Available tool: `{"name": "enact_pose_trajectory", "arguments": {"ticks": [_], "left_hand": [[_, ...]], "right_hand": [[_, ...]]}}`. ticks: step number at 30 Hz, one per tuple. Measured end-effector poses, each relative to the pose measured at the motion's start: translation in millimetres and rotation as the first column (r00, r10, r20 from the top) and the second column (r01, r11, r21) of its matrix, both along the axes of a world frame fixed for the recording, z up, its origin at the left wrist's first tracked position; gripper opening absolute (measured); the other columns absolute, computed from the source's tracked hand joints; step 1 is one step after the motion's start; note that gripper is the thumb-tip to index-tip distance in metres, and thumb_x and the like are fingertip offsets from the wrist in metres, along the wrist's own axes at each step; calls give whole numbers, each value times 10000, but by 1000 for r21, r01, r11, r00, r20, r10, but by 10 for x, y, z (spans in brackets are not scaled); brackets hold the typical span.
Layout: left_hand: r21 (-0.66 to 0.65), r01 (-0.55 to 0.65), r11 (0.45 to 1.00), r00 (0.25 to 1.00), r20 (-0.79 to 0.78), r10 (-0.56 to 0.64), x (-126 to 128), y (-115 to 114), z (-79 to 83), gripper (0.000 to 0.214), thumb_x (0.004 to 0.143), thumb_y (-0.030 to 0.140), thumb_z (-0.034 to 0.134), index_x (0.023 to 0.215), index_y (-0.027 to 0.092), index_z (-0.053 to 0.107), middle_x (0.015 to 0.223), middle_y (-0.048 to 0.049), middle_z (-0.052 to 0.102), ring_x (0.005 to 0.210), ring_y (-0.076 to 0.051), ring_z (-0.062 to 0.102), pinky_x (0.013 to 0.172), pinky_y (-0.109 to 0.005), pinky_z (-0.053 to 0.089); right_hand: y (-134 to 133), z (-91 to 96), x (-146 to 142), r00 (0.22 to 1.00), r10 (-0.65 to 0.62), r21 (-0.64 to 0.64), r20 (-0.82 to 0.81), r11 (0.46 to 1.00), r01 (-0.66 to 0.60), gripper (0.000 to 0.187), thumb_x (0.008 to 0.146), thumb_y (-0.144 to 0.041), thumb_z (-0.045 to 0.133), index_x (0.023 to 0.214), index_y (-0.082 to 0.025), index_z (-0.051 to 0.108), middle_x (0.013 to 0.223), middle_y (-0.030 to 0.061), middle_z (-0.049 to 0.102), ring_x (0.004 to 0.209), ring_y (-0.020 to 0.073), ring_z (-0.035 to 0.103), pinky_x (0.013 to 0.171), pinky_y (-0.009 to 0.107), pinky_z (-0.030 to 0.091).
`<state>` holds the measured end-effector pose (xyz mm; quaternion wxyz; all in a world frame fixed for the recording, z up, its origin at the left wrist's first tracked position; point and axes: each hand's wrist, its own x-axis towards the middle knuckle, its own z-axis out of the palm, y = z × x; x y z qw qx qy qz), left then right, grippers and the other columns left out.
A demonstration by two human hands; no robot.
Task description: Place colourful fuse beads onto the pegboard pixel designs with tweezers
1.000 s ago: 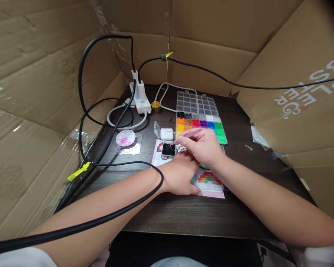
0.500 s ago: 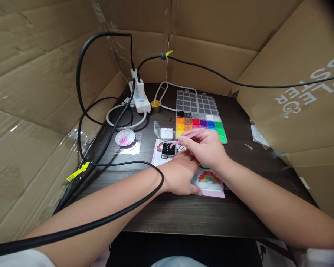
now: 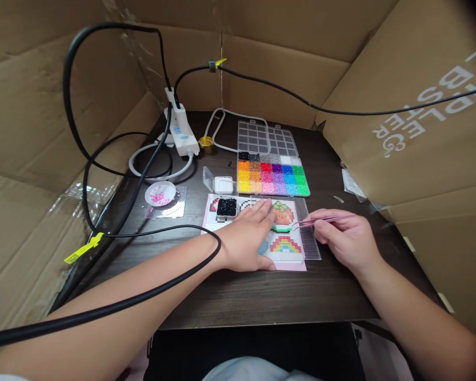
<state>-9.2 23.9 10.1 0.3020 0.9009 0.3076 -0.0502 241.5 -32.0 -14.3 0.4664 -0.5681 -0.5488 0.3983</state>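
Note:
My left hand (image 3: 248, 235) lies flat with fingers stretched over a pattern sheet (image 3: 275, 258) and the clear pegboard (image 3: 311, 243) on top of it. In my right hand (image 3: 347, 235) is a pair of pink tweezers (image 3: 333, 218), held closed between thumb and fingers. Their tips reach the pegboard beside a row of green beads (image 3: 282, 229), below an orange and green picture. Whether the tips hold a bead is too small to tell. Just left of my left hand's fingers stands a small box of black beads (image 3: 227, 207) on the sheet.
A sectioned bead case (image 3: 273, 177) lies open behind the sheet. A small white box (image 3: 223, 184), a dish of pink beads (image 3: 160, 194) on another pegboard (image 3: 178, 203), and a power strip (image 3: 183, 135) are to the left. A black cable (image 3: 174, 288) loops over my left forearm.
My right hand has moved right with the tweezers, away from the black beads to the pegboard's right part. My left hand stays flat on the sheet. The whole view has shifted slightly.

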Motion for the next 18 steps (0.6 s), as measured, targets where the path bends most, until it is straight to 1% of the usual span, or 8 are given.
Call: {"name": "enact_pose_trajectory", "arguments": {"ticks": [3,6,9,11,13,15,18], "left_hand": [[-7,-6,1000,1000,-10,6,11,6,12,1155,755,531,805,1586,55,160,1658,-235,-23,1553,-344,-42,1256,-494,76],[-12,-10,1000,1000,-2,10,13,12,7,1145,753,522,805,1586,60,168,1658,-237,-17,1551,-350,-44,1256,-498,74],[-19,-14,1000,1000,26,14,3,14,-16,1151,741,522,806,1589,84,164,1661,-229,-15,1548,-364,-41,1252,-518,82],[-16,-14,1000,999,34,14,-3,14,-29,1152,737,519,806,1590,91,160,1663,-226,-15,1547,-367,-41,1251,-523,88],[-9,-14,1000,999,35,14,-2,12,-29,1147,736,511,807,1590,98,163,1664,-222,-12,1549,-365,-39,1250,-521,89],[-7,-12,1000,1000,21,12,5,11,-18,1143,739,513,806,1589,94,166,1665,-224,-9,1551,-361,-35,1250,-513,83],[-12,-13,1000,1000,-1,13,14,11,-1,1143,744,519,804,1587,80,168,1663,-230,-6,1552,-357,-32,1251,-503,81]], "right_hand": [[-62,-50,20,1000,25,6,0,1000,-25,155,859,-344,734,871,-202,796,873,75,764,495,98,488,445,254,409],[-63,-60,9,999,10,17,33,1000,-11,153,870,-337,721,864,-207,801,872,71,763,480,92,479,428,248,390],[-52,-36,-13,995,7,33,102,999,-10,153,873,-330,711,844,-214,807,863,69,766,509,115,542,446,255,437],[-46,-8,-31,989,12,62,148,998,-21,144,867,-313,710,816,-221,809,863,68,773,589,152,630,516,274,515],[-39,18,-49,983,17,89,181,996,-33,127,855,-289,715,795,-229,810,852,64,781,694,189,698,632,299,581],[-27,35,-62,980,23,104,196,994,-44,117,846,-273,719,783,-235,810,835,57,787,765,207,730,727,314,607],[-8,44,-70,979,25,107,200,993,-47,114,840,-267,722,773,-236,809,819,53,790,772,206,743,746,307,617]]}}
